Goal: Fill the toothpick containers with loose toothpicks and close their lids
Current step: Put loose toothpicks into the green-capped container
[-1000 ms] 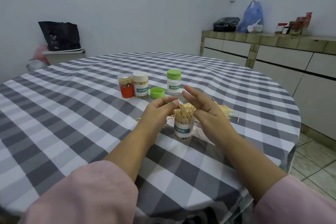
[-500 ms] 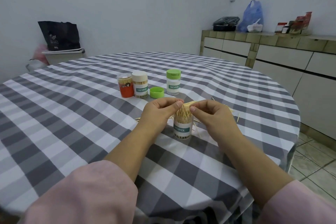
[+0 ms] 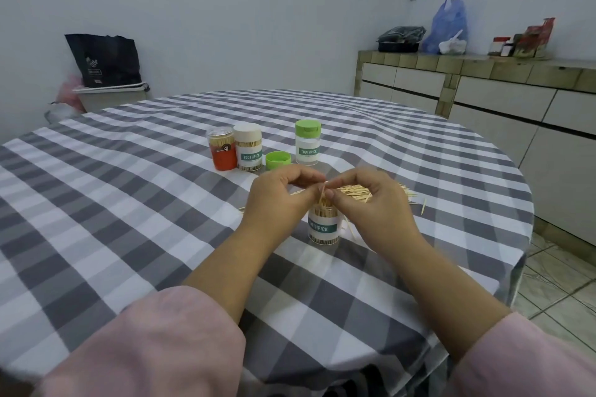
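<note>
An open clear toothpick container (image 3: 323, 227) with a teal label stands in front of me, full of upright toothpicks. My left hand (image 3: 279, 200) and my right hand (image 3: 366, 203) meet just above its mouth, fingertips pinching the toothpick tips (image 3: 322, 193). A heap of loose toothpicks (image 3: 354, 192) lies behind my right hand. A loose green lid (image 3: 278, 160) rests on the cloth farther back. Beside it stand a green-lidded container (image 3: 308, 147), a white-lidded container (image 3: 247, 151) and a red-labelled container (image 3: 222, 153).
The round table carries a grey and white checked cloth (image 3: 129, 203). A few stray toothpicks (image 3: 424, 206) lie to the right near the table edge. A tiled counter (image 3: 483, 80) with bags stands at the right, a black bag (image 3: 104, 60) on a bin at the back left.
My right hand went from spread beside the container to curled over its top. Both hands closed in until their fingertips met on the toothpick tips.
</note>
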